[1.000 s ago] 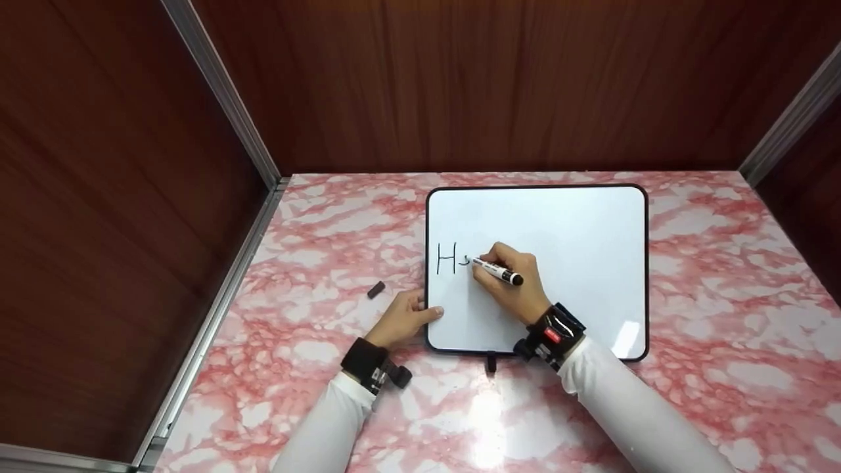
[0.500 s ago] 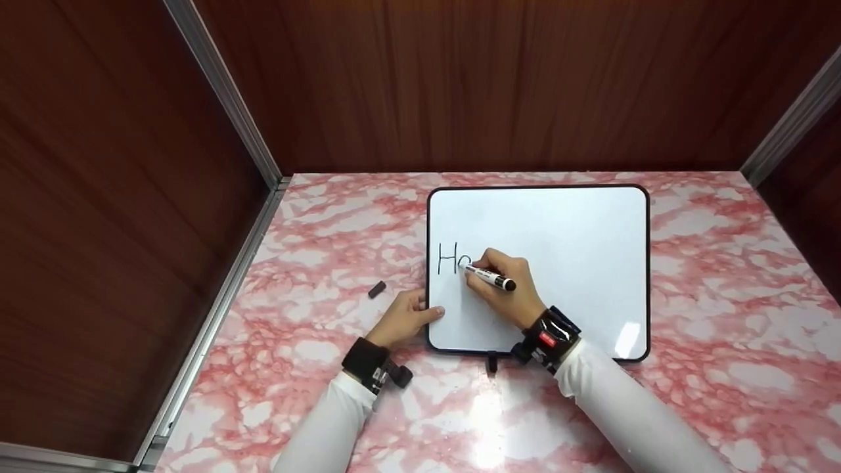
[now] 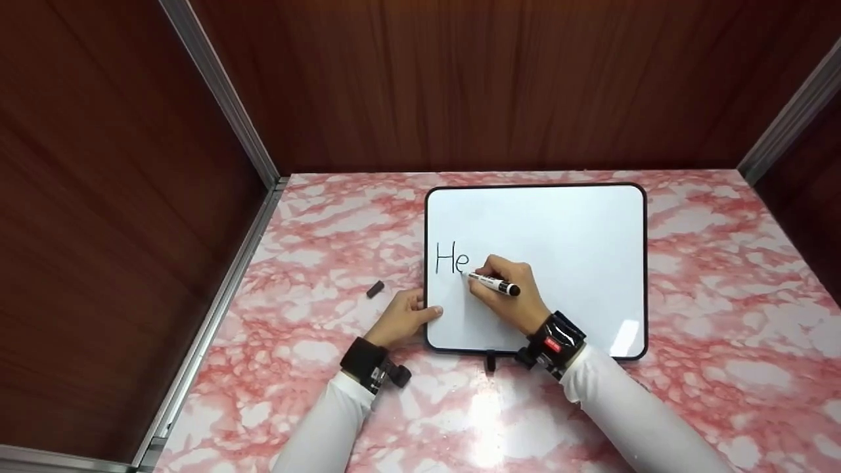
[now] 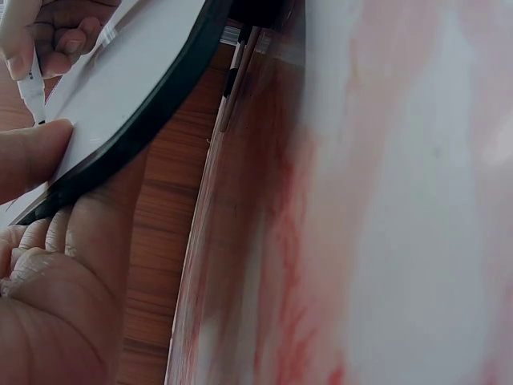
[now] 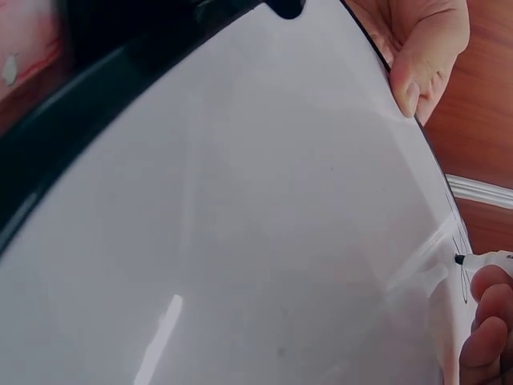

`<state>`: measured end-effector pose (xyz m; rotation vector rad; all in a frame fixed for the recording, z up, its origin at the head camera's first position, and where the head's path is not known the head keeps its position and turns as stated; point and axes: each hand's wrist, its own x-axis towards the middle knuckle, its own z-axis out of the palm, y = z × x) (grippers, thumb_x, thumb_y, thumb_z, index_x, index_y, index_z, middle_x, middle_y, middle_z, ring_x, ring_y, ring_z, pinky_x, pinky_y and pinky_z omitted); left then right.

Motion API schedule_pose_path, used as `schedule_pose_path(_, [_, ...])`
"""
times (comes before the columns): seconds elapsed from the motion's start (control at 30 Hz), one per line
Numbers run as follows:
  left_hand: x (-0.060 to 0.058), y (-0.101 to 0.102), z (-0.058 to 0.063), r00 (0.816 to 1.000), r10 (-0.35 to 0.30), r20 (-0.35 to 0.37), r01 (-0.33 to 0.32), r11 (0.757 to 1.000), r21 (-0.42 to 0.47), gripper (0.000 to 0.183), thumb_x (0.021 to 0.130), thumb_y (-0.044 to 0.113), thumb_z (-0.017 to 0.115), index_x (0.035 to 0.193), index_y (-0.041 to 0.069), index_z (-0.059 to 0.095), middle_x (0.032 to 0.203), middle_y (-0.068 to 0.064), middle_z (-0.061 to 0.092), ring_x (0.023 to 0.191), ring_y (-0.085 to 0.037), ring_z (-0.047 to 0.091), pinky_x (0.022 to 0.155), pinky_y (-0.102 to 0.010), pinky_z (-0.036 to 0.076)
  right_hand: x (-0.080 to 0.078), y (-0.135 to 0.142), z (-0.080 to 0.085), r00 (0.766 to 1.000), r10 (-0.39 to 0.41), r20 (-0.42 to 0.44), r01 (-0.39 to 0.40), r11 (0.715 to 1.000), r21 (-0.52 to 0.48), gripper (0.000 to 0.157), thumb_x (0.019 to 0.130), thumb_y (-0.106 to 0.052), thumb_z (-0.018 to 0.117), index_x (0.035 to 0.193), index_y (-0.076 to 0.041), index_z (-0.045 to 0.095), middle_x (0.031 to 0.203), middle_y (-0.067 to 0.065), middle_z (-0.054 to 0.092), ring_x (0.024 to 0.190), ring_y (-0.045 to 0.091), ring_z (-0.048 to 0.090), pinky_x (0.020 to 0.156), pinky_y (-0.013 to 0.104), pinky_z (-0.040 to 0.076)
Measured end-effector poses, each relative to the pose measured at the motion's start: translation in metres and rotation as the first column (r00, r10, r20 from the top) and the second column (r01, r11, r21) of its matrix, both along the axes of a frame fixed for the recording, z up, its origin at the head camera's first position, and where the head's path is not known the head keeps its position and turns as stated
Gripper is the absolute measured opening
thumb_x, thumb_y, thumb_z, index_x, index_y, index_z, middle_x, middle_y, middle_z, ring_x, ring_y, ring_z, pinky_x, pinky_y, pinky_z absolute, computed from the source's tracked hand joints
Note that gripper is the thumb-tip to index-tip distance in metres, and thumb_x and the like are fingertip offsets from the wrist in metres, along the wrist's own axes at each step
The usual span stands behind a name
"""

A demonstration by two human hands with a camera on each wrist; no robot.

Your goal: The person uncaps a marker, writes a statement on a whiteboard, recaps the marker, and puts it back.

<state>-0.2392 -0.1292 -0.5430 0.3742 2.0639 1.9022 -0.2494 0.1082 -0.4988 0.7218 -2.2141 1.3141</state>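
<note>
A whiteboard (image 3: 558,230) with a black rim lies on the table, bearing the black letters "He" (image 3: 453,258) near its left side. My right hand (image 3: 512,292) pinches a black-and-white marker (image 3: 489,282), its tip right at the lower end of the "e". In the right wrist view the dark marker tip (image 5: 459,259) meets the board. My left hand (image 3: 404,318) grips the board's left rim, thumb on top of the white surface. The left wrist view shows the fingers (image 4: 80,241) of that hand under the rim.
A small black marker cap (image 3: 375,289) lies on the table left of the board. A black tab (image 3: 491,361) sticks out from the board's lower edge. The red-and-white marbled table (image 3: 328,230) meets brown wood panels (image 3: 493,85) at the back and left.
The right hand has moved the marker through a curved stroke, turning a short mark beside the "H" into an "e". The left hand has kept its grip on the board.
</note>
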Motion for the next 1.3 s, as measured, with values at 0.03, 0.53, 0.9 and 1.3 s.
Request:
schedule_pose_path(0.03, [0.000, 0.000, 0.000, 1.000, -0.002, -0.004, 0.002, 1.000, 0.001, 0.036, 0.101, -0.001, 0.065, 0.134, -0.016, 0.065, 0.121, -0.031, 0.077, 0.094, -0.012, 0.077, 0.087, -0.030, 0.067, 0.000, 0.001, 0.000, 1.000, -0.003, 0.000, 0.003, 1.000, 0.001, 0.014, 0.082, -0.003, 0.078, 0.075, -0.005, 0.067, 0.066, 0.005, 0.072, 0.056, -0.001, 0.047, 0.051, 0.013, 0.036])
schedule_pose_path(0.53, [-0.001, -0.002, -0.001, 1.000, -0.001, -0.027, 0.001, 1.000, -0.008, 0.034, 0.102, -0.002, 0.065, 0.133, -0.016, 0.065, 0.117, -0.030, 0.078, 0.089, -0.009, 0.076, 0.084, -0.027, 0.066, 0.001, 0.011, 0.005, 1.000, -0.012, 0.010, 0.012, 1.000, -0.007, 0.016, 0.083, -0.001, 0.078, 0.074, -0.005, 0.066, 0.064, 0.003, 0.070, 0.054, 0.001, 0.047, 0.051, 0.011, 0.034])
schedule_pose_path(0.9, [-0.001, -0.002, 0.000, 0.999, -0.013, -0.038, 0.014, 1.000, 0.006, 0.031, 0.102, -0.001, 0.065, 0.127, -0.018, 0.066, 0.114, -0.031, 0.078, 0.088, -0.008, 0.076, 0.084, -0.026, 0.066, -0.009, 0.014, 0.013, 0.998, -0.063, -0.009, 0.062, 0.997, -0.052, 0.013, 0.085, -0.001, 0.078, 0.080, -0.003, 0.066, 0.072, 0.007, 0.076, 0.059, 0.002, 0.052, 0.055, 0.010, 0.039])
schedule_pose_path(1.3, [0.000, 0.000, 0.000, 1.000, -0.004, -0.030, 0.004, 1.000, -0.001, 0.034, 0.101, -0.002, 0.065, 0.132, -0.016, 0.066, 0.117, -0.031, 0.078, 0.090, -0.011, 0.077, 0.086, -0.030, 0.067, -0.022, 0.013, 0.024, 0.994, -0.108, -0.021, 0.108, 0.994, -0.034, 0.015, 0.087, -0.001, 0.079, 0.082, 0.000, 0.065, 0.081, 0.013, 0.080, 0.063, 0.007, 0.057, 0.058, 0.009, 0.042])
